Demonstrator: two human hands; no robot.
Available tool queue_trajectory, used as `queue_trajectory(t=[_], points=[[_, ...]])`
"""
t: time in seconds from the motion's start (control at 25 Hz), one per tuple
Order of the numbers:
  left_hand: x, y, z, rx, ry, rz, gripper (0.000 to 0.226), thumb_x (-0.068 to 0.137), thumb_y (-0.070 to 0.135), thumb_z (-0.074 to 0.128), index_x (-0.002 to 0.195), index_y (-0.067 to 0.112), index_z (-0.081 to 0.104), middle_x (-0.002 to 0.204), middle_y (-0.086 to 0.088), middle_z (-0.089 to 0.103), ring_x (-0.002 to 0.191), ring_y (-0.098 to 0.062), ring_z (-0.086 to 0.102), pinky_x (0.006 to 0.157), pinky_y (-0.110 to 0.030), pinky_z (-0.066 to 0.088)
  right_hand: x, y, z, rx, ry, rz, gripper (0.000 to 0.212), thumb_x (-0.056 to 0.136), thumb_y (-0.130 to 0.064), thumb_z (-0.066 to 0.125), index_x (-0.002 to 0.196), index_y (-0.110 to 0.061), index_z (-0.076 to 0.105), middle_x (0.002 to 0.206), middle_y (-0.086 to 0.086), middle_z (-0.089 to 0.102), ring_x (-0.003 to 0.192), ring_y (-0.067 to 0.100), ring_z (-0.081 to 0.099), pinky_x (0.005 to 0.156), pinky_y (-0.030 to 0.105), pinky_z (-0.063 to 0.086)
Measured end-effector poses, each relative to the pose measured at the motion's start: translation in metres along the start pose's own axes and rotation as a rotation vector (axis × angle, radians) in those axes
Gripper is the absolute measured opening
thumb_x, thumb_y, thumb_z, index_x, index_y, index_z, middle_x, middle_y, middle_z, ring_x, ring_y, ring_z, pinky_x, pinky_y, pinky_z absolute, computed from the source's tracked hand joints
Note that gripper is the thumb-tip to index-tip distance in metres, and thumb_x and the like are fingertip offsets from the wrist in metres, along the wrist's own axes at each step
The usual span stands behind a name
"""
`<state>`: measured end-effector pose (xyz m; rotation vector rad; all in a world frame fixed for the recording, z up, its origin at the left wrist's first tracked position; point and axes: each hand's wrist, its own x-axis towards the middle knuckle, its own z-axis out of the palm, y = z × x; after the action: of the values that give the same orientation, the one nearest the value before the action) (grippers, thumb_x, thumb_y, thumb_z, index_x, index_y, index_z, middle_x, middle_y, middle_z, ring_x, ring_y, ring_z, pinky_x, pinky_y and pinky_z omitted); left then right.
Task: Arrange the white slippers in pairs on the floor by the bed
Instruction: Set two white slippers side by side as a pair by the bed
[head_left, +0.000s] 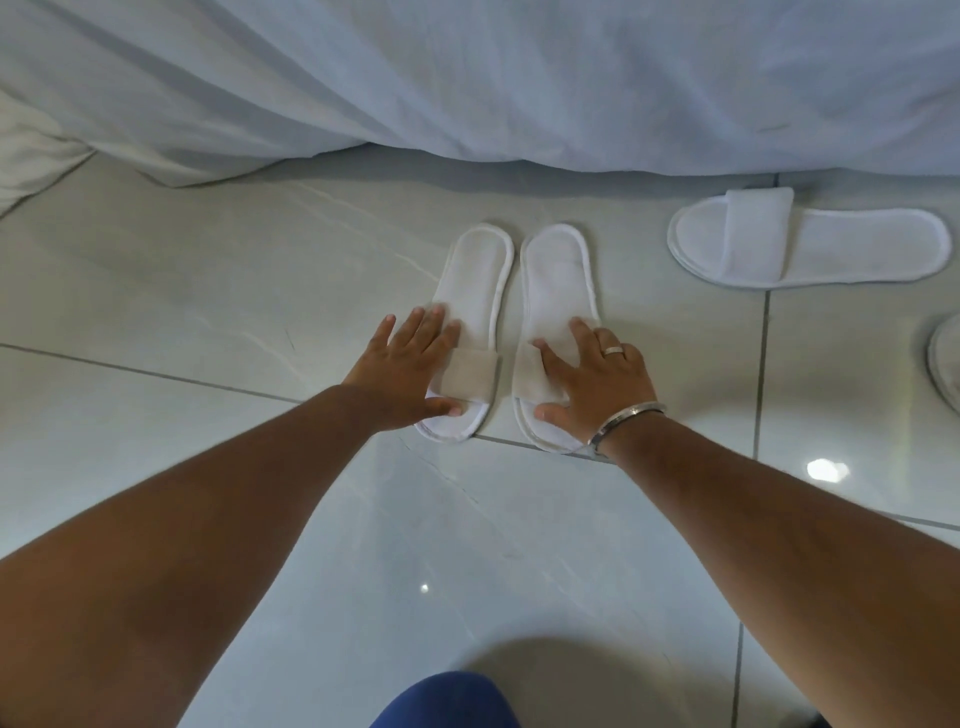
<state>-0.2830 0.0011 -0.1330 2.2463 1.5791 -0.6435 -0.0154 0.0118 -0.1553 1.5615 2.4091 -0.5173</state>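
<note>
— White terry, thin soles: do those slippers look hard to shift?

— No, I judge them light and floppy, apt to slide on the glossy tiled floor (260, 519). Best to press flat near the strap, or pinch the sole edge.

— Where are they?

— The left slipper (470, 322) and the right slipper (558, 322) lie side by side, nearly touching, heels toward the bed sheet (467, 78). A third slipper (810, 244) lies sideways, well apart to the right, and another's edge (945, 364) shows at the frame border.

— And the hands?

— Both arms reach straight forward. The left hand (410, 369) rests palm down on its slipper, fingers (434, 319) spread wide, holding nothing. The right hand (597, 379), wearing a ring (613, 351) and a bangle (623, 423), lies flat likewise, fingers splayed.
</note>
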Motion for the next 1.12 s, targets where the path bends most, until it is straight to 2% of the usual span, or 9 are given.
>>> queue_trajectory(t=[0.24, 0.48, 0.76, 1.12], points=[[0.002, -0.011, 0.006, 0.013, 0.014, 0.019, 0.106, 0.084, 0.074, 0.039, 0.154, 0.014, -0.013, 0.163, -0.014, -0.018, 0.151, -0.029, -0.012, 0.124, -0.043, -0.003, 0.024, -0.025, -0.006, -0.009, -0.005, 0.047, 0.085, 0.075, -0.071, 0.052, 0.146, -0.044, 0.013, 0.155, 0.014, 0.012, 0.136, 0.038, 0.022, 0.106, 0.046, 0.026], [0.001, -0.022, 0.012, 0.018, 0.032, 0.021, 0.106, 0.085, 0.073, 0.038, 0.154, 0.01, -0.011, 0.163, -0.019, -0.015, 0.151, -0.032, -0.009, 0.124, -0.044, 0.001, 0.029, -0.036, 0.001, 0.014, 0.001, 0.045, 0.081, 0.079, -0.068, 0.048, 0.147, -0.043, 0.012, 0.158, 0.017, 0.006, 0.139, 0.04, 0.016, 0.108, 0.048, 0.022], [0.005, -0.023, 0.01, 0.047, 0.033, 0.017, 0.105, 0.084, 0.074, 0.032, 0.154, 0.009, -0.011, 0.162, -0.021, -0.014, 0.151, -0.034, -0.006, 0.124, -0.045, 0.003, 0.018, -0.038, 0.002, -0.03, 0.046, 0.002, 0.079, 0.079, -0.065, 0.05, 0.147, -0.04, 0.017, 0.155, 0.019, 0.015, 0.134, 0.039, 0.027, 0.1, 0.046, 0.029], [0.005, -0.022, 0.008, 0.089, -0.003, 0.041, 0.102, 0.088, 0.069, 0.036, 0.153, 0.009, -0.015, 0.162, -0.021, -0.017, 0.151, -0.034, -0.01, 0.124, -0.043, -0.002, 0.003, -0.052, 0.007, 0.02, 0.032, 0.053, 0.081, 0.08, -0.063, 0.052, 0.148, -0.039, 0.015, 0.156, 0.019, 0.014, 0.137, 0.04, 0.023, 0.103, 0.047, 0.029]])
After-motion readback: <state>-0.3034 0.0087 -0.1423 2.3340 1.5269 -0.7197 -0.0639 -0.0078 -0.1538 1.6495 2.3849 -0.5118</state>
